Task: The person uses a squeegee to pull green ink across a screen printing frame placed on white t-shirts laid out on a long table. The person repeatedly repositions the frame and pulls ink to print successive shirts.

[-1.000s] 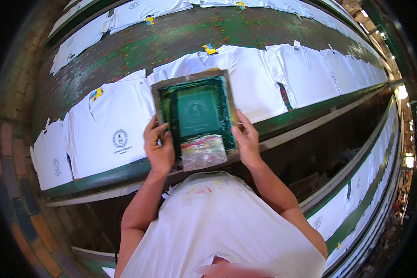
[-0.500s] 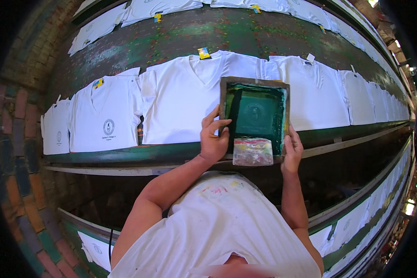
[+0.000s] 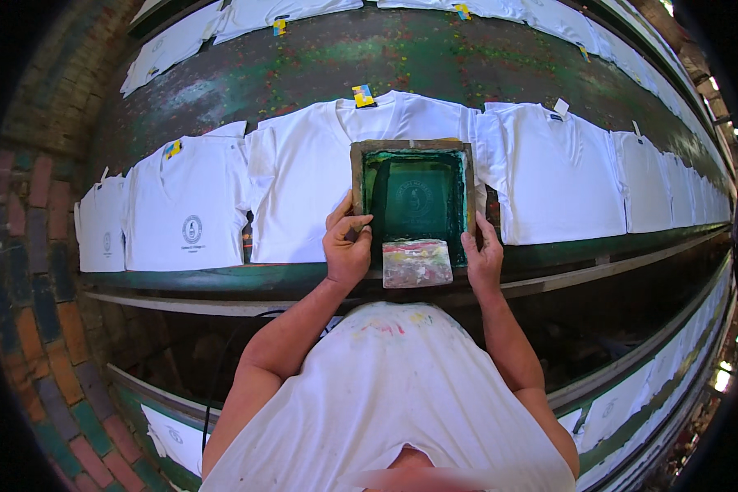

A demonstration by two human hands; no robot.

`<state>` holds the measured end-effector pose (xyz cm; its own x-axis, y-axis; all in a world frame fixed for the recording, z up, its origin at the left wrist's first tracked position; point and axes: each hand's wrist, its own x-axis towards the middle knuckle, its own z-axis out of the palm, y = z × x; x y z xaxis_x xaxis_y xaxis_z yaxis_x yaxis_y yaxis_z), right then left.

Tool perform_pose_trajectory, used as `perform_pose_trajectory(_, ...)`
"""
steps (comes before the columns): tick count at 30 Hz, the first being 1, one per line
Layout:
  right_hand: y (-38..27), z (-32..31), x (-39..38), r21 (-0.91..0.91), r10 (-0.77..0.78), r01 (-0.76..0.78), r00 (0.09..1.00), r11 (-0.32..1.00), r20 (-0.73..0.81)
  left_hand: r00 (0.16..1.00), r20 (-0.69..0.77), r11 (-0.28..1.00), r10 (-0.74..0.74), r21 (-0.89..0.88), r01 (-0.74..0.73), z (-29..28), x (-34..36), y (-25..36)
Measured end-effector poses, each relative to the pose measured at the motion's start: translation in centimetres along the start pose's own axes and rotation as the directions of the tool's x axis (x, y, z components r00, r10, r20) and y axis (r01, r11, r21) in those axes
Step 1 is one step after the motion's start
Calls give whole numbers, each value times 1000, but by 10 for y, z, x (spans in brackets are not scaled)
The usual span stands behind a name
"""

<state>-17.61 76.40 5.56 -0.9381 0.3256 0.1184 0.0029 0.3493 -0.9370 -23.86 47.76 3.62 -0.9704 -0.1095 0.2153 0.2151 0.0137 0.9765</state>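
The head view, from the left of two side-by-side fisheye cameras, looked steeply down from head height, upright and unmirrored. It took in the person's white shirt close along the lower edge, the left hand and right hand near the middle, and the long table receding toward the top, straight edges bending toward a dark round rim.

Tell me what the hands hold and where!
A framed printing screen: left hand on its left side, right hand on its right side, both toward the near end.
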Motion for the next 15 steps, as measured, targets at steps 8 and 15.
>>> perform_pose_trajectory(8, -1, -2, 1, -82, 4, -2, 1000, 997, 24, 999, 6, 997, -45, 64, 44, -2, 1, -4)
perform_pose_trajectory(15, 6, -3, 2, -119, 4, -1, 1000, 993, 20, 997, 7, 997, -81, 20, 81, -3, 3, -7)
